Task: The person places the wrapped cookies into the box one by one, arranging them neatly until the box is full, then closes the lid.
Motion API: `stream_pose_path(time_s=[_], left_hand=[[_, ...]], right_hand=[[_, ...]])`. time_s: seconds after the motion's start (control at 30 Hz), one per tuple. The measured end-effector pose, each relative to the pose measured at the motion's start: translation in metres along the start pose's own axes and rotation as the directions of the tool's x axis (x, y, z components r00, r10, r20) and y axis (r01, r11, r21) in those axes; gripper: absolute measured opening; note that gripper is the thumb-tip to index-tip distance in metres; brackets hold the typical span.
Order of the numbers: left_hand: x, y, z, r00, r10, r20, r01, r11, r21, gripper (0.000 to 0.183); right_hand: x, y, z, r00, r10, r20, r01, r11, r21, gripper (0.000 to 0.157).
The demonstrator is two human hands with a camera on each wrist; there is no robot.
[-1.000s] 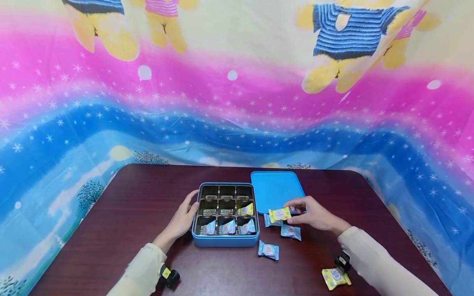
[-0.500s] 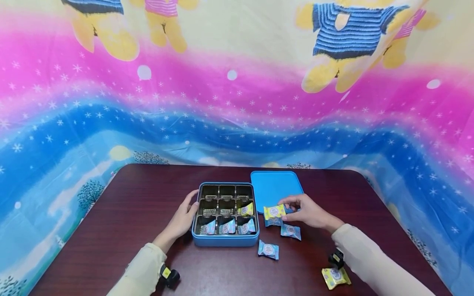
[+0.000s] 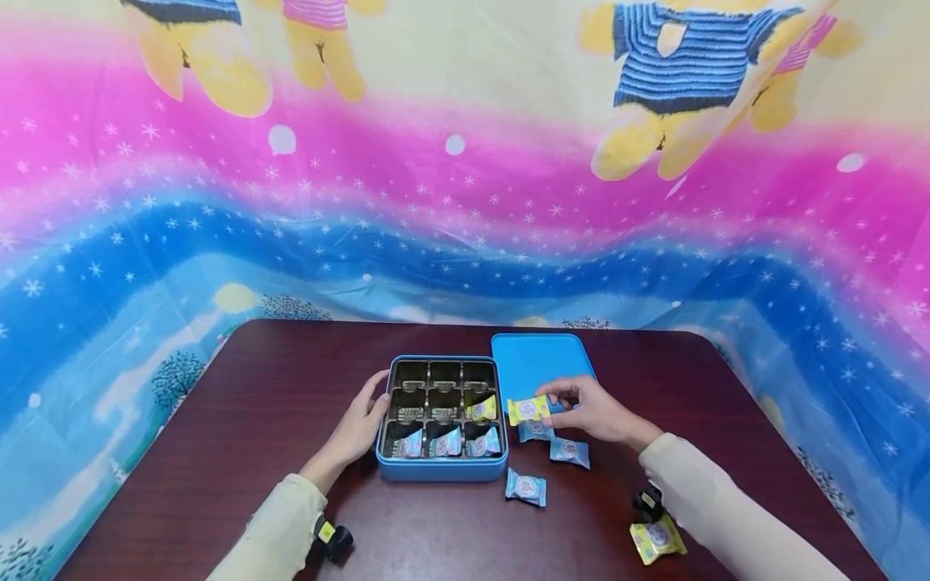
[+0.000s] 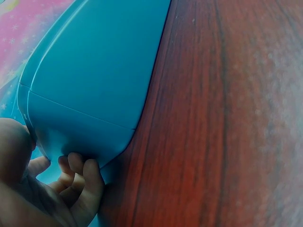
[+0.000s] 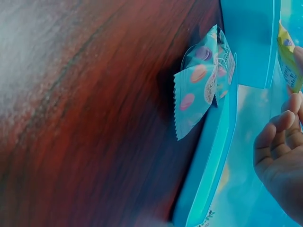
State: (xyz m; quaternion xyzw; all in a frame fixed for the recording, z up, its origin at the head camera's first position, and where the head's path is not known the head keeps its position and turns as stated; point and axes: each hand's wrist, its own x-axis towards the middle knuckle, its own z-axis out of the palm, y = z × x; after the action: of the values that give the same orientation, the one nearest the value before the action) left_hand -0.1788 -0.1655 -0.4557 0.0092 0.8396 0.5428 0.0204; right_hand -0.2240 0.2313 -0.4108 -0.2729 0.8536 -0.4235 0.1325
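Observation:
A blue tin box (image 3: 443,470) stands on the table with a dark divided tray inside. Its front row holds three blue-wrapped candies (image 3: 446,441); the right compartment of the middle row has a yellow-wrapped candy (image 3: 482,408). My left hand (image 3: 359,428) grips the box's left side, thumb by the rim; in the left wrist view its fingers (image 4: 92,182) are bent against the corner. Just right of the box, my right hand (image 3: 599,411) pinches another yellow-wrapped candy (image 3: 528,410) above the table. The right wrist view shows this candy (image 5: 288,61) only partly.
Behind and right of the box lies a blue lid (image 3: 541,363). Blue-wrapped candies (image 3: 570,453) lie between the box and my right arm, one (image 3: 526,487) nearer the front. Another yellow-wrapped candy (image 3: 657,539) sits beside the right sleeve. A patterned cloth (image 3: 465,202) hangs behind the table.
My right hand has moved left toward the box, carrying the pinched yellow-wrapped candy with it. The left hand has kept its grip on the box.

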Motion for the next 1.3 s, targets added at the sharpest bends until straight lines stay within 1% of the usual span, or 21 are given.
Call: stream_pose_path(time_s=[0.23, 0.43, 0.6, 0.73, 0.97, 1.07, 1.3], left_hand=[[0.002, -0.002, 0.001, 1.0, 0.013, -0.007, -0.013, 1.0, -0.007, 0.047], [0.003, -0.001, 0.002, 1.0, 0.013, -0.007, -0.013, 1.0, -0.005, 0.047], [0.003, -0.001, 0.001, 1.0, 0.016, -0.003, -0.016, 1.0, -0.011, 0.047], [0.003, -0.001, 0.001, 1.0, 0.016, -0.005, -0.016, 1.0, -0.007, 0.047], [0.002, -0.002, 0.001, 1.0, 0.009, -0.006, -0.009, 1.0, -0.003, 0.047], [0.002, -0.002, 0.001, 1.0, 0.009, -0.003, -0.009, 1.0, -0.007, 0.047], [0.001, -0.001, 0.001, 1.0, 0.015, -0.005, -0.015, 1.0, 0.006, 0.047]], right_hand=[[0.005, -0.001, 0.004, 1.0, -0.026, 0.002, 0.026, 0.999, 0.034, 0.033], [0.011, -0.003, 0.008, 1.0, -0.029, -0.002, 0.03, 0.998, 0.048, 0.032], [0.015, -0.008, 0.012, 1.0, -0.019, -0.003, 0.019, 0.999, 0.038, 0.033], [0.019, -0.011, 0.015, 1.0, -0.026, -0.006, 0.026, 0.999, 0.026, 0.033], [0.024, -0.018, 0.023, 1.0, -0.026, -0.008, 0.026, 0.998, 0.05, 0.033], [0.026, -0.022, 0.027, 1.0, -0.027, -0.01, 0.027, 0.999, 0.041, 0.033], [0.033, -0.028, 0.033, 1.0, -0.006, -0.02, 0.007, 0.999, 0.032, 0.036]])
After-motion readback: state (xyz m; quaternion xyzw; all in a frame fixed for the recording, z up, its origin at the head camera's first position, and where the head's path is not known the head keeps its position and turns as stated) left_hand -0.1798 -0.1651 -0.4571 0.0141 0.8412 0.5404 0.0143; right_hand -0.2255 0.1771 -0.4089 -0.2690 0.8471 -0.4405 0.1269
